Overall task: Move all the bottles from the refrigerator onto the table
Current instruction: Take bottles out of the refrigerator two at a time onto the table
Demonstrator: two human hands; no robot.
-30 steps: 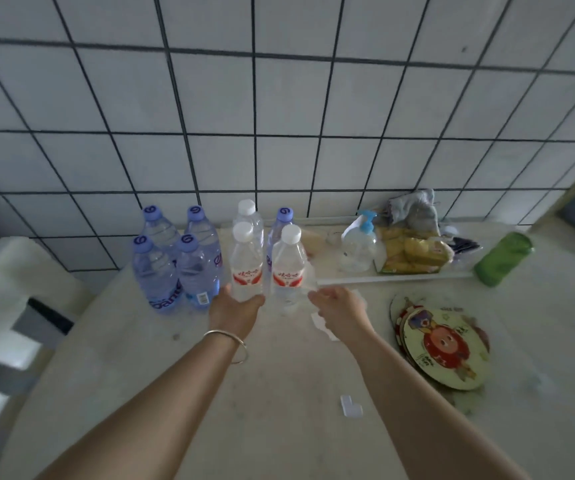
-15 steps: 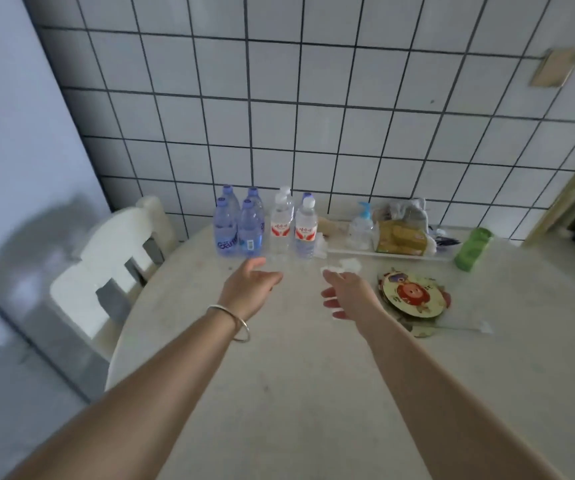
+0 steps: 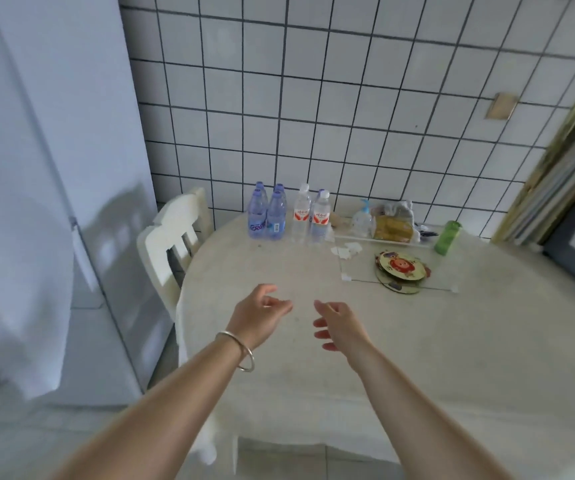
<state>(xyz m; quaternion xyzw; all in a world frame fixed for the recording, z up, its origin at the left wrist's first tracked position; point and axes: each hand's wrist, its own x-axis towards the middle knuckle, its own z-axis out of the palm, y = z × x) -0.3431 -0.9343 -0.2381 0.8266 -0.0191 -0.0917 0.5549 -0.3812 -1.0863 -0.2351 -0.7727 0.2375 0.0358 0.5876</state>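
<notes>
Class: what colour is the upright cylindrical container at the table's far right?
Green, clearest in the head view.

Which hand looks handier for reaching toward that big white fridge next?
Probably the left hand: the refrigerator stands on its side, beyond the chair. The right hand is farther off. Both are empty, fingers relaxed.

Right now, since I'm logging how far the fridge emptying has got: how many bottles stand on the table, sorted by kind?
Blue-tinted bottles: 4
Clear bottles with red labels: 2 in plain view; more may stand hidden behind them
Green bottle: 1
Pump bottle: 1
Total: 8 in plain view
</notes>
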